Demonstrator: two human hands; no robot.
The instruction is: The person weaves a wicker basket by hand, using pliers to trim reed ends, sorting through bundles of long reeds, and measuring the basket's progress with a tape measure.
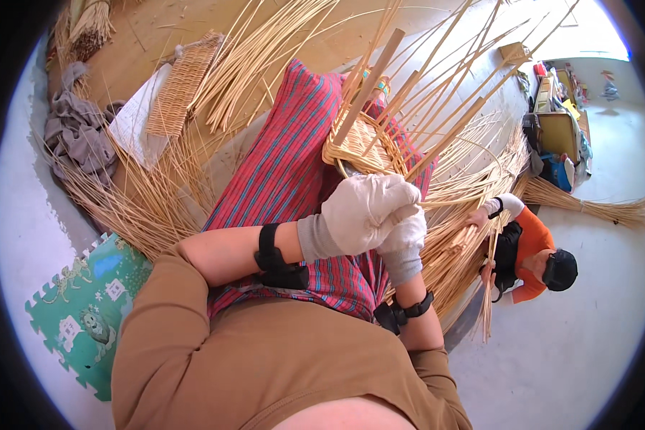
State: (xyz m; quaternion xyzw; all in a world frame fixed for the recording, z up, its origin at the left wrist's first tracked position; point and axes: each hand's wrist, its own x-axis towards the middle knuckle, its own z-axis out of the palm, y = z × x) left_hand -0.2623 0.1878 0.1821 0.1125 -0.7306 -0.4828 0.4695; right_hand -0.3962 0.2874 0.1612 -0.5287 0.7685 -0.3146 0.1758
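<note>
My left hand [362, 211], in a pale work glove, is closed in front of my body, over my right hand [401, 236], also gloved and closed. What they grip is hidden; a pale reed shows beside their fingers. Just beyond them a partly woven basket [365, 143] rests tilted on red striped cloth [265, 165] over my legs, with long reeds [448, 64] and thicker wooden sticks [369, 86] standing up from it.
At right a co-worker [530, 258] in orange and a black cap holds reeds [505, 172]. A woven panel [179, 86] on a white sheet [132, 122], grey cloth [79, 140] and loose reeds lie upper left. A green foam mat [82, 322] is lower left; stacked clutter [559, 129] stands upper right.
</note>
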